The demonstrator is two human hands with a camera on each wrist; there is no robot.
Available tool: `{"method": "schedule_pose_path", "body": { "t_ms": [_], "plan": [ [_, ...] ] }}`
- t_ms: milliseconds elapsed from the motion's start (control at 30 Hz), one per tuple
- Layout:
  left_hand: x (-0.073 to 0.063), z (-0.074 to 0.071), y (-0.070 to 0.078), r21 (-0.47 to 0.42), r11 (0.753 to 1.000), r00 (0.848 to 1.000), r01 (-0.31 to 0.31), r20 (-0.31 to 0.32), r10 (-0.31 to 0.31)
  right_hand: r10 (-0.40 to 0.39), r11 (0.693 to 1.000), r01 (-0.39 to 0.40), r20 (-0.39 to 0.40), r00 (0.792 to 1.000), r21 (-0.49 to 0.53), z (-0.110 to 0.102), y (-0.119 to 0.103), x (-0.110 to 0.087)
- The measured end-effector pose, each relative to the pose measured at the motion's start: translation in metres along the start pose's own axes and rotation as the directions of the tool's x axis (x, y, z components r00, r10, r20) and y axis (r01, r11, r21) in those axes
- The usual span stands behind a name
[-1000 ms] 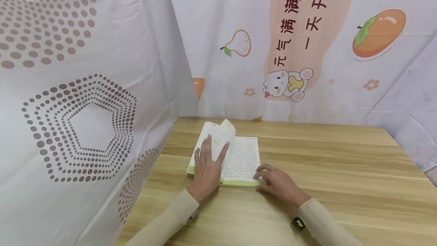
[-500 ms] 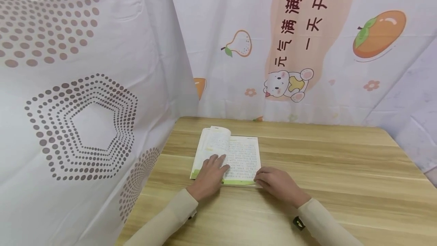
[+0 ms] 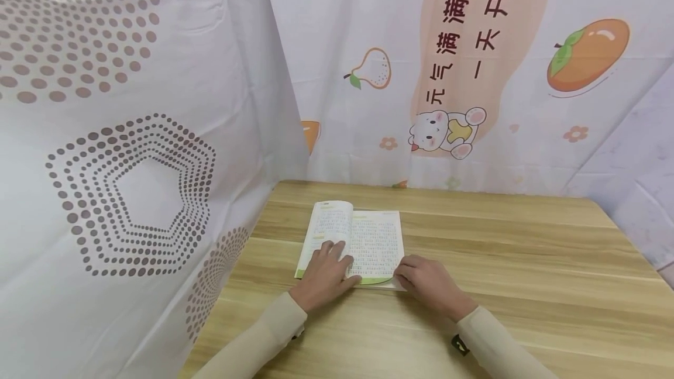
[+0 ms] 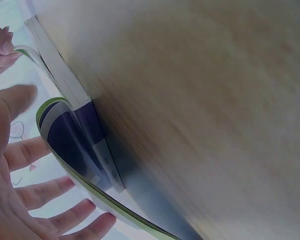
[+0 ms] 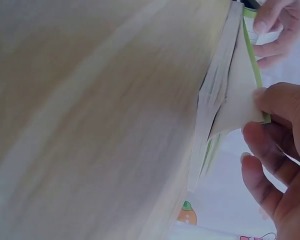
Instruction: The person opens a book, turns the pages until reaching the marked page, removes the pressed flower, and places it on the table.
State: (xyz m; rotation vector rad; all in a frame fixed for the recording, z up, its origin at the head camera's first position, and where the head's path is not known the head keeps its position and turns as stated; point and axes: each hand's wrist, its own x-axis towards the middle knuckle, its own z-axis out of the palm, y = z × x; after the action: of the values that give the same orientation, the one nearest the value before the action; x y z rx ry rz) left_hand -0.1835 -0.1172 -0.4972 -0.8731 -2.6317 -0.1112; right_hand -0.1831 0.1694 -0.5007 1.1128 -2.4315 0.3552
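An open book (image 3: 375, 241) with printed pages and green lower borders lies on the table in the head view. My left hand (image 3: 322, 274) rests on its left-hand pages with fingers spread; in the left wrist view, these left pages (image 4: 95, 182) and the dark blue cover bow up beside the fingers. At the lower right corner, my right hand (image 3: 429, 282) pinches a page. The right wrist view has that page (image 5: 240, 95) lifted off the block between thumb and forefinger, its corner curling up. The other fingers of the right hand (image 5: 290, 150) curl loosely below.
The wood-grain table (image 3: 516, 250) extends to the right of the book. A white curtain with brown dots (image 3: 131, 203) hangs along the left side. Behind the table is a printed cloth (image 3: 347, 151) with fruit, a cartoon bear and lettering.
The raised page on the left has come down flat under my left hand, which has slid toward the book's near edge. My right hand has taken hold of the lower right page corner.
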Motion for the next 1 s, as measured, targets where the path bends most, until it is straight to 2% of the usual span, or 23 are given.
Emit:
{"method": "schedule_pose_path", "body": {
  "t_ms": [233, 433, 633, 800, 900, 1000],
  "plan": [
    [0.001, 0.0, 0.004, 0.017, 1.0, 1.0, 0.01, 0.029, -0.01, 0.112, 0.988, -0.116, 0.043, 0.993, 0.099, -0.006, -0.003, 0.003],
    [0.003, 0.0, 0.004, 0.011, 1.0, 0.999, 0.013, 0.033, -0.013, 0.218, 0.949, -0.229, 0.071, 0.973, 0.216, -0.009, -0.004, 0.004],
    [0.003, -0.002, 0.004, 0.026, 1.0, 1.0, 0.0, 0.031, -0.001, 0.258, 0.923, -0.255, 0.027, 0.966, 0.289, -0.009, -0.003, 0.002],
    [0.007, -0.004, 0.005, 0.056, 0.998, 0.999, 0.014, 0.034, -0.016, 0.325, 0.899, -0.304, -0.014, 0.946, 0.315, -0.008, -0.001, 0.0],
    [0.01, -0.004, 0.006, 0.073, 0.997, 0.999, 0.032, 0.024, -0.034, 0.339, 0.89, -0.329, 0.025, 0.94, 0.317, -0.009, -0.002, 0.0],
    [0.01, -0.002, 0.006, 0.077, 0.996, 0.998, 0.047, -0.031, -0.045, 0.321, 0.891, -0.34, 0.112, 0.941, 0.3, -0.009, -0.003, -0.001]
  ]
}}
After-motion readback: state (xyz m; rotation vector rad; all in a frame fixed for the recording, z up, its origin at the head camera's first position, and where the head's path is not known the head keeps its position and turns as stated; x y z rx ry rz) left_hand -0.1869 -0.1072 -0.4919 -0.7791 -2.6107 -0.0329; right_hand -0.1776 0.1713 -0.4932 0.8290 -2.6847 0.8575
